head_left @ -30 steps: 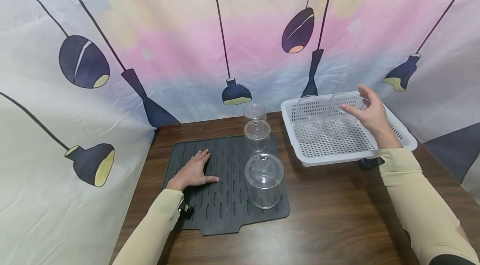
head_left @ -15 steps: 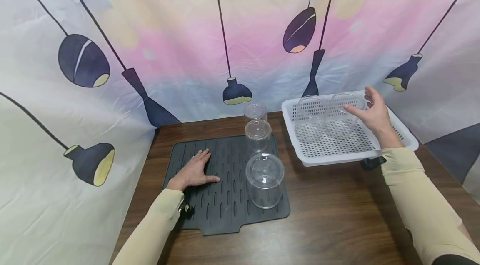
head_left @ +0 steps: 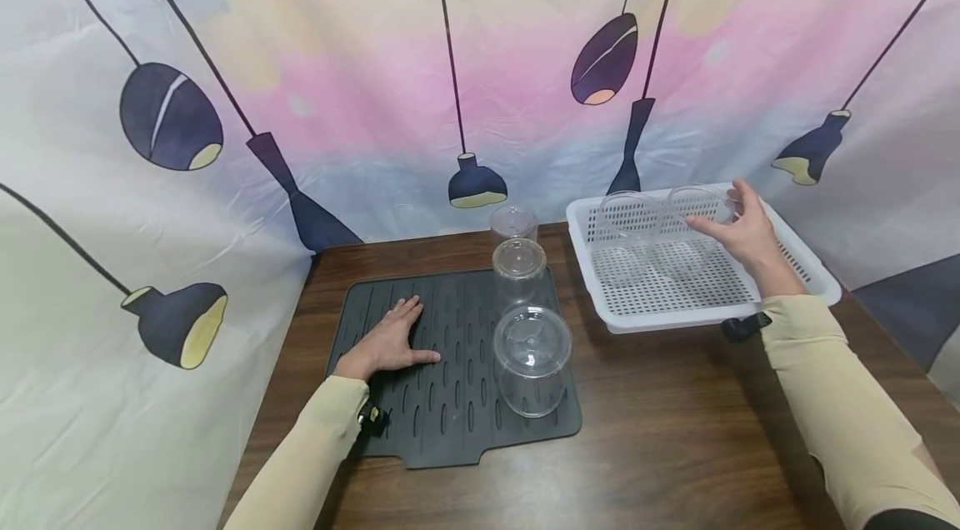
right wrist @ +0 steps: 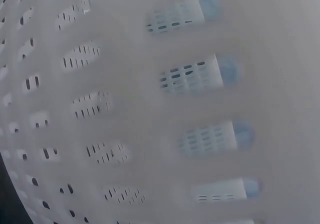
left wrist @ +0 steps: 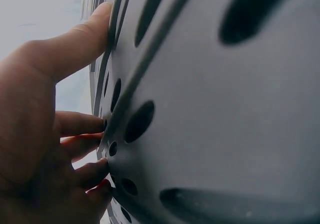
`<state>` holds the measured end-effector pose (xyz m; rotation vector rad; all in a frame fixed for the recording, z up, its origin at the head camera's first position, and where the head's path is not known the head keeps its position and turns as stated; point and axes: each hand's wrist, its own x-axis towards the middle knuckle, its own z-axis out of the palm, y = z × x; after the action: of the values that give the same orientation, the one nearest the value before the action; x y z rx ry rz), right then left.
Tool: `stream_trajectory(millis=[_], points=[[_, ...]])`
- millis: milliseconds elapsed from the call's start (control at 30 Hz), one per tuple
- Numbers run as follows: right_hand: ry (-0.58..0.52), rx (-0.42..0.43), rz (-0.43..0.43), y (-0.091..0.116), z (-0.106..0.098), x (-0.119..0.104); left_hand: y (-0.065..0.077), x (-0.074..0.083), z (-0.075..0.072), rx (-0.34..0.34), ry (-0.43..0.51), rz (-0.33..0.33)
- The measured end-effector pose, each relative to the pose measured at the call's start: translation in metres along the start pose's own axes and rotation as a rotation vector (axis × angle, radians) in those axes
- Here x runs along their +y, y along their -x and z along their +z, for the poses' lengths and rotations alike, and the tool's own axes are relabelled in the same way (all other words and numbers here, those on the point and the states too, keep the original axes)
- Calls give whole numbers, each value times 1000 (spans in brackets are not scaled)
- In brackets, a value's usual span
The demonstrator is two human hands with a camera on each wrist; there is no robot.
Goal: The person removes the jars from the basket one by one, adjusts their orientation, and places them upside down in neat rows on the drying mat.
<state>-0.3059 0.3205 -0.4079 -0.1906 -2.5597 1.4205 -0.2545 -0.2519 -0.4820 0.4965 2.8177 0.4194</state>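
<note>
My left hand (head_left: 384,347) lies with its fingers and thumb spread on the dark grey drying mat (head_left: 442,438); the left wrist view shows the fingertips touching the slotted mat. My right hand (head_left: 742,234) reaches over the white perforated basket (head_left: 660,318). Its thumb and curved fingers go round the rim of a clear glass cup (head_left: 686,251), thumb in front and fingertips at the right side. A second clear cup (head_left: 618,251) stands to its left in the basket. In the right wrist view, the basket's slotted wall (right wrist: 135,109) hides the hand.
A large clear cup (head_left: 531,380) and a smaller clear cup (head_left: 517,284) stand on the mat's right side. Behind them, another clear cup (head_left: 513,220) stands at the back. All rest over a brown wooden table (head_left: 652,430), with a printed cloth (head_left: 360,80) behind.
My right fingers first spread a little away from the cup's rim, then come back in to it. The left hand and the cups stay in place; the head view shifts slightly.
</note>
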Motion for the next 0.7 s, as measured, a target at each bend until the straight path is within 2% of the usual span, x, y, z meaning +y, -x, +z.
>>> stream_trajectory(millis=[467,700], points=[[30,-69,33,-2,1,3,1,2,-2,2,5,-2],[77,-140,74,-4,0,9,2,2,-1,3,5,2]])
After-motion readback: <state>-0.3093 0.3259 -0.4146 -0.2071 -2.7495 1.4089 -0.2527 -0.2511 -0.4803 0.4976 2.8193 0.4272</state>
